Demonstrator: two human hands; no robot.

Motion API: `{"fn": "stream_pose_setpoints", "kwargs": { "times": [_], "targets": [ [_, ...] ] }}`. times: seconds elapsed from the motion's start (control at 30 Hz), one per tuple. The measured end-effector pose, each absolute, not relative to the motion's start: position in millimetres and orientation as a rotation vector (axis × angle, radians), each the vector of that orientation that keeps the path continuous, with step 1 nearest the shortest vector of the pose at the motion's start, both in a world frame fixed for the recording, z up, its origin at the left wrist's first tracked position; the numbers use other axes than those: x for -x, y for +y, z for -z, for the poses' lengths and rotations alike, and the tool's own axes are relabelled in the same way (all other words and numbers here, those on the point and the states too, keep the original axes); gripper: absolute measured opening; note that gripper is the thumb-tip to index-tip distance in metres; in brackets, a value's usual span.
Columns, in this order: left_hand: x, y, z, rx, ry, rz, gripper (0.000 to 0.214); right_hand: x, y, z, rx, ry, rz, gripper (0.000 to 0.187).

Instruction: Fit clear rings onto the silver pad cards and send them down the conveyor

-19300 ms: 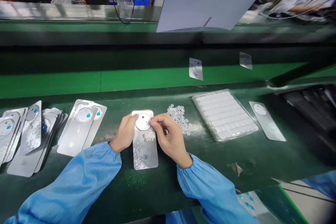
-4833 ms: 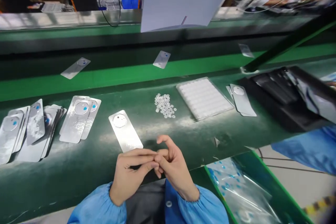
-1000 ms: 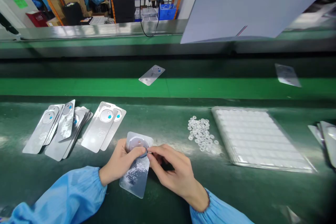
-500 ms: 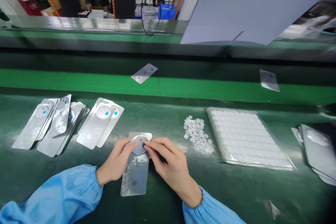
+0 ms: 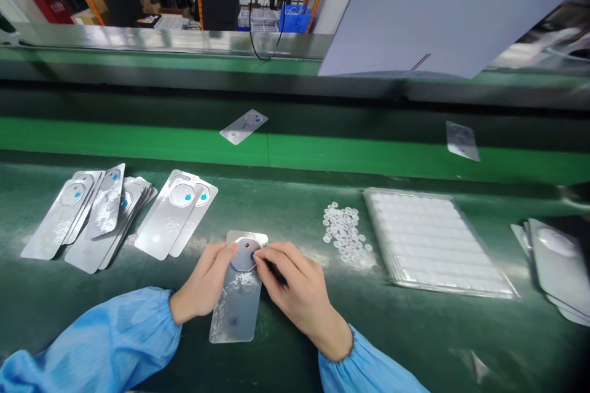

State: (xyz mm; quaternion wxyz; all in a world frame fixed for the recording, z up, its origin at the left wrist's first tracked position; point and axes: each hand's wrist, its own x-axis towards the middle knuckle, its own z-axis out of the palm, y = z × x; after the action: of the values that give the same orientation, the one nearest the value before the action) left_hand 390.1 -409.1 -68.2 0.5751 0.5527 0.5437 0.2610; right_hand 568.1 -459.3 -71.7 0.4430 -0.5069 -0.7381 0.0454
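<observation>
A silvery phone back panel point(image 5: 237, 307) lies on the green bench in front of me, its round-cornered camera area point(image 5: 243, 263) at the far end. My left hand point(image 5: 205, 279) grips the panel's left edge, thumb on top beside the camera area. The thumb and forefinger of my right hand point(image 5: 295, 285) are pinched together at a small blue dot point(image 5: 252, 256) on the right of that area. Whatever sits between those fingertips is hidden. Beyond my right hand lies a loose pile of small clear rings point(image 5: 343, 227).
Stacked silvery panels with blue dots point(image 5: 108, 215) and two overlapping panels point(image 5: 168, 221) lie to the left. A clear tray with white rows point(image 5: 428, 239) and more panels point(image 5: 557, 264) are to the right. Single panels point(image 5: 237, 130) point(image 5: 462, 140) lie on the green strip behind.
Both single panels on the green strip have shifted left. The near end of the panel in my hands has swung slightly left; my hands have barely moved.
</observation>
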Motion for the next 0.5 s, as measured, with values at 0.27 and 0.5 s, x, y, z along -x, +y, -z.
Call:
{"fn": "stream_pose_setpoints", "kwargs": {
  "times": [0.27, 0.5],
  "targets": [
    [-392, -407, 74, -1.088, 1.413, -0.721, 0.036, -564, -461, 72, 1.222, -1.773, -0.071, 0.014],
    [-396, -403, 64, -0.868, 1.042, -0.605, 0.052, -595, -509, 61, 1.439, -1.083, -0.366, 0.010]
  ]
}}
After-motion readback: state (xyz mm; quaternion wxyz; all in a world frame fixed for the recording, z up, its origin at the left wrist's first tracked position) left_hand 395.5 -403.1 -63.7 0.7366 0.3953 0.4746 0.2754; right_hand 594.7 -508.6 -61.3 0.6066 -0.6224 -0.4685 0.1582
